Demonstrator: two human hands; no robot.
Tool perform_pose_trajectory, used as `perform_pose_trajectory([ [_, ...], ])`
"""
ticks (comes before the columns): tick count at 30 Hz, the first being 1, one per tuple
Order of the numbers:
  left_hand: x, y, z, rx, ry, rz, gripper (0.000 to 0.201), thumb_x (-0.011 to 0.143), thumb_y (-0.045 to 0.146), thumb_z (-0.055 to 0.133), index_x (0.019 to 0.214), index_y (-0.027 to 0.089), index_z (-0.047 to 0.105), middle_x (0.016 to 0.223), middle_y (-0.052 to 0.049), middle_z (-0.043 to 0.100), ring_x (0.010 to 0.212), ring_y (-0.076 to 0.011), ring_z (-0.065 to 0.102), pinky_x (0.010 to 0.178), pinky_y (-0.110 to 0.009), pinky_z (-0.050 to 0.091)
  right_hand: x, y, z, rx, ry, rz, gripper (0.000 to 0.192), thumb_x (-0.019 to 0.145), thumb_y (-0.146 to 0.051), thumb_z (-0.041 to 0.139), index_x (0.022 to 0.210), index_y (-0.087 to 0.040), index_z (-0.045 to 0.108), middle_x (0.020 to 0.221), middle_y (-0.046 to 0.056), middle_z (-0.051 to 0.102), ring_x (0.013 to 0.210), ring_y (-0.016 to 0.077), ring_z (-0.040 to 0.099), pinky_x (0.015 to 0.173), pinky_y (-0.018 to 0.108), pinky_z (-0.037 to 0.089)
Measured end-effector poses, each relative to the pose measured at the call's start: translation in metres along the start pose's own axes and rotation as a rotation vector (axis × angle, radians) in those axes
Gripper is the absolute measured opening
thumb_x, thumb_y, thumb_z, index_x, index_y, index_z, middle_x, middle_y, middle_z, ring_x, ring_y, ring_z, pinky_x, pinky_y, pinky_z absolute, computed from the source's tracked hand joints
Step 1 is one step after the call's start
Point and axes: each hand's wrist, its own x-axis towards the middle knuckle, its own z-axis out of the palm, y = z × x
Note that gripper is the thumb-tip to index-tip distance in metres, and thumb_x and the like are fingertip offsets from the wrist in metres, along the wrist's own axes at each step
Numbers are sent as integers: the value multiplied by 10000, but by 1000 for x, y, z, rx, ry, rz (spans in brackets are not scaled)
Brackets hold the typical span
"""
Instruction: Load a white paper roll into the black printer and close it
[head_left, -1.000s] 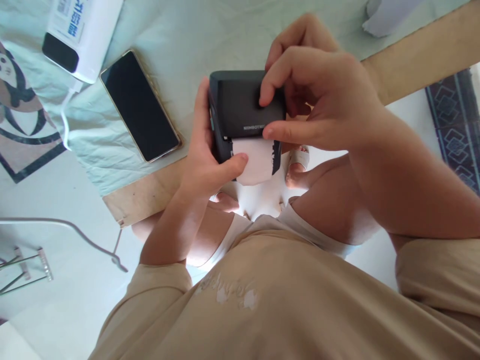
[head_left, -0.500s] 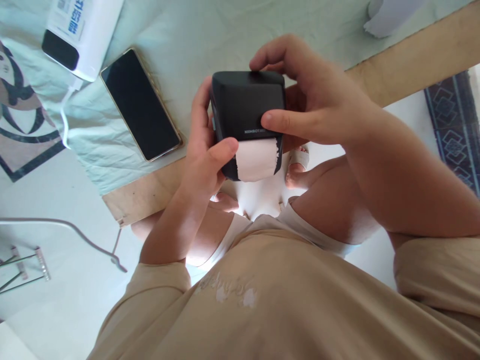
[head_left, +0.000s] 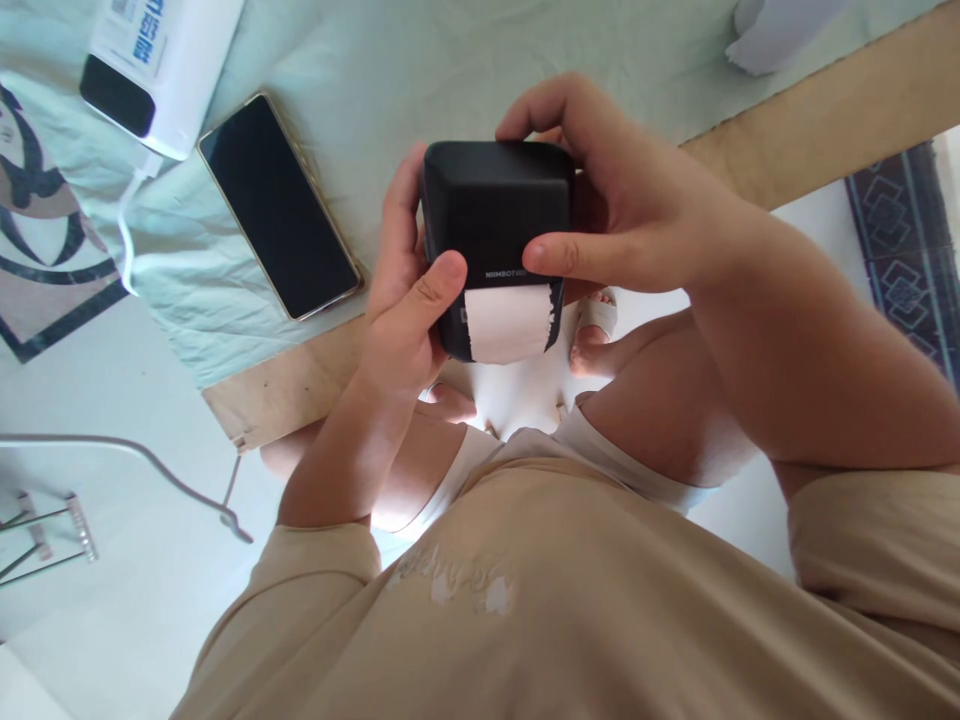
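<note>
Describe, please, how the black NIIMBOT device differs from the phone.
The black NIIMBOT device is held in the left hand and right hand; the phone lies on the green cloth. The device is thick and boxy, the phone slim and flat. Pale paper shows at the device's near edge, while none shows on the phone. Both have dark upper faces.

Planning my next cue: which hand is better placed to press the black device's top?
Probably the right hand: its thumb lies atop the black device beside the lettering; the left hand holds the side near the paper.
</note>
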Motion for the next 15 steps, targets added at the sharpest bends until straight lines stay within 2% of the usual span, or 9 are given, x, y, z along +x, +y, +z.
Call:
perform_pose_trajectory([
  [4, 1, -2, -5, 23, -6, -20, 616, 788, 562, 800, 1352, 408, 605, 1467, 12, 639, 1486, -335, 534, 1151, -493, 568, 0, -2, -1, -18, -34, 10, 656, 847, -571, 750, 1301, -220, 432, 984, 7, 568, 688, 88, 562, 428, 188, 454],
  [11, 5, -8, -9, 11, -63, 34, 544, 792, 535, 785, 1306, 429, 641, 1508, 36, 627, 1488, -341, 530, 1127, -488, 581, 0, -4, -3, -80, -42, 20, 637, 877, -611, 725, 1300, -237, 431, 1116, 28, 592, 707, 60, 548, 480, 180, 447],
  [15, 6, -9, -10, -64, 9, -37, 625, 725, 528, 855, 1303, 433, 635, 1541, 55, 605, 1502, -334, 509, 1165, -464, 546, 2, -2, -2, -101, -33, 24, 637, 871, -612, 729, 1309, -252, 441, 1160, 27, 611, 711, 58, 549, 510, 185, 456],
])
